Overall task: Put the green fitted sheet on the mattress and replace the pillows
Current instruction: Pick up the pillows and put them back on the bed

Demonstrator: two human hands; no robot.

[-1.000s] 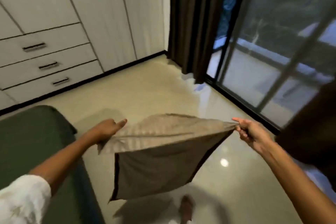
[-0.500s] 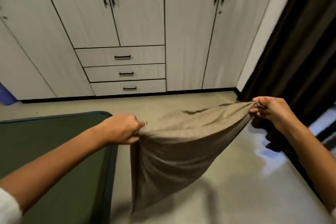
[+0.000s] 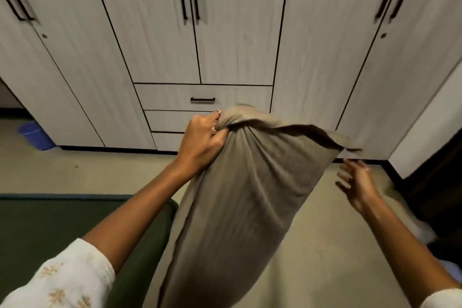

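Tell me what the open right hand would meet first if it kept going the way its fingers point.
Probably the loose corner of the beige pillow: the right hand is open, fingers aimed up-left toward it. Depth is unclear; it could pass in front and reach the wardrobe.

You have a single view, from the camera on your head, looking forward and down across your forearms. It faces the pale wood-grain wardrobe with black bar handles (image 3: 225, 32) and takes in the beige floor (image 3: 325, 245) before it. The green-sheeted mattress corner (image 3: 50, 227) lies close at lower left.
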